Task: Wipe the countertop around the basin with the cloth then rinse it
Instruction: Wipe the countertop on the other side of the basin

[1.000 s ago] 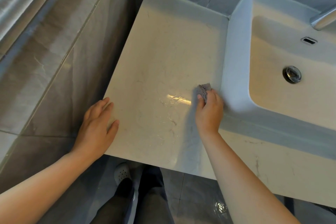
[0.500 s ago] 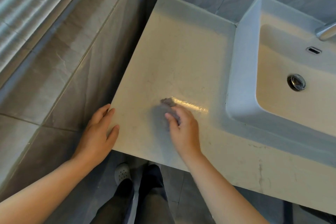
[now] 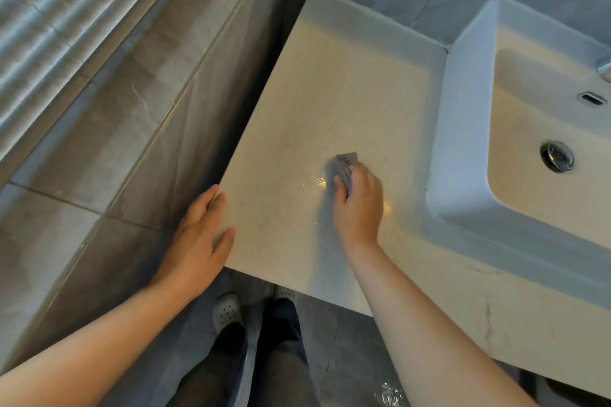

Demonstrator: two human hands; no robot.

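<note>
A pale stone countertop (image 3: 337,99) runs left of a white rectangular basin (image 3: 463,129). My right hand (image 3: 360,208) presses a small grey cloth (image 3: 346,164) flat on the countertop, a short way left of the basin's side wall. Only the cloth's far end shows past my fingers. A wet shiny streak lies beside that hand. My left hand (image 3: 195,244) rests flat, fingers apart, on the counter's front left corner and holds nothing.
A grey tiled wall (image 3: 139,115) closes off the counter's left side and back. The basin has a chrome drain plug (image 3: 557,156), an overflow slot (image 3: 591,98) and a tap spout (image 3: 604,67) at the right edge. My legs and white shoes (image 3: 228,309) stand below the counter's front edge.
My right hand slid the cloth left from the basin wall toward the counter's front middle, then back up and to the right. The left hand stayed on the corner.
</note>
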